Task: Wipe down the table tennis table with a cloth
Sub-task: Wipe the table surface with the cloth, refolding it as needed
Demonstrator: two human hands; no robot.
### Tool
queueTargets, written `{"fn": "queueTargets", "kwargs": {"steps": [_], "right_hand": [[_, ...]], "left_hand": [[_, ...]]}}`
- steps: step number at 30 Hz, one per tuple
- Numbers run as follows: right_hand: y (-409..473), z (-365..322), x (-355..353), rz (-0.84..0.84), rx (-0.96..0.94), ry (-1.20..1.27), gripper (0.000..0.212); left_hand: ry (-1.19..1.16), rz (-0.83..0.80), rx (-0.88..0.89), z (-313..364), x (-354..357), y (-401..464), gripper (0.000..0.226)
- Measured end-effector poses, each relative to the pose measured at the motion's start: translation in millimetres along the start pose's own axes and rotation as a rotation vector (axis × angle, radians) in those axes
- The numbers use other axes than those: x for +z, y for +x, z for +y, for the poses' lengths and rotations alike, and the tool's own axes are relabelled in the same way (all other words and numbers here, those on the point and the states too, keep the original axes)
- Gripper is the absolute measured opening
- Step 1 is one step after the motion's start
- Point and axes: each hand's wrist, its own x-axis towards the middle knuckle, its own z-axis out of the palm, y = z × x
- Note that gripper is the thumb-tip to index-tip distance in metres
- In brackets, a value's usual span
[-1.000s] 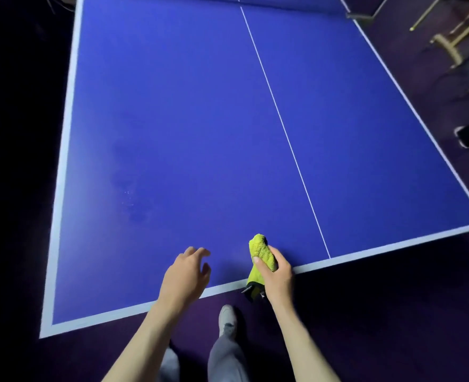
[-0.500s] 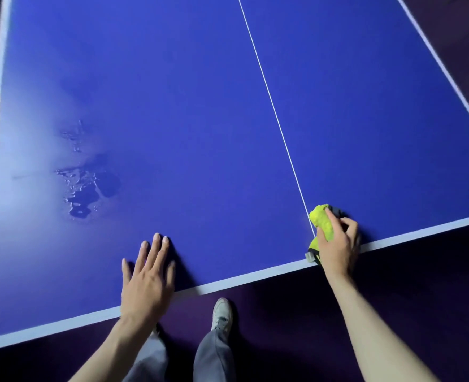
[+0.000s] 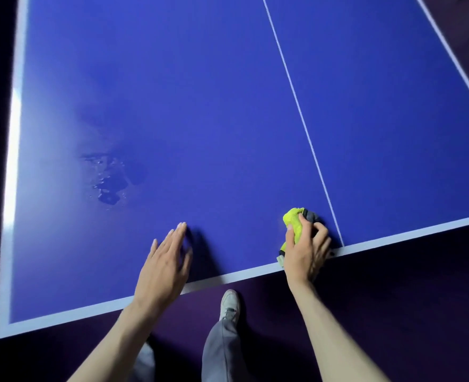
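Observation:
A blue table tennis table (image 3: 214,92) with white edge lines and a white centre line fills the view. My right hand (image 3: 305,249) grips a bunched yellow-green cloth (image 3: 292,220) with a grey part, pressed on the table just left of the centre line at the near edge. My left hand (image 3: 164,263) has straight fingers close together and is over the table's near edge; whether it touches the surface is unclear. A wet patch with water drops (image 3: 109,177) lies on the table's left half, beyond my left hand.
The floor (image 3: 393,299) around the table is dark purple. My leg in grey trousers and a pale shoe (image 3: 229,303) stand below the near table edge. The table's left edge line (image 3: 14,133) catches a bright glare.
My right hand has shifted the cloth slightly left along the near edge. My left hand has turned and lifted a little from lying flat. The view has moved closer to the table.

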Motion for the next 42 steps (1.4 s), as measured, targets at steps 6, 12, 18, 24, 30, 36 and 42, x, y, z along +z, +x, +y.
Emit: {"fn": "queueTargets", "kwargs": {"steps": [6,12,18,24,30,36,42], "right_hand": [[-87.2,-107.8,17.0,-0.019,-0.072,0.03,0.036],[-193.0,-223.2,35.7,-0.093,-0.15,0.087,0.037],[-286.4,-313.6,47.1,-0.166,-0.262,0.122,0.039],[-377.2,-394.7,54.5,-0.224,-0.294,0.206,0.039],[-394.1,-426.1,62.8,-0.191,-0.216,0.234,0.046],[-356.9,-456.2,76.7,-0.198,-0.241,0.262,0.04],[-314.0,-452.8,90.6,-0.148,-0.333,0.237,0.036]], "left_hand": [[-0.15,0.239,-0.096,-71.4,-70.6,-40.5,0.043],[-0.152,0.294,-0.201,-177.8,-121.2,-79.3,0.041],[-0.274,0.387,-0.345,-235.7,-152.5,-118.1,0.033],[-0.306,0.445,-0.427,-274.0,-164.4,-141.7,0.03],[-0.313,0.479,-0.459,-288.3,-167.9,-153.2,0.03],[-0.308,0.48,-0.428,-277.0,-164.0,-145.8,0.029],[-0.273,0.465,-0.388,-257.3,-165.5,-122.4,0.03]]}}
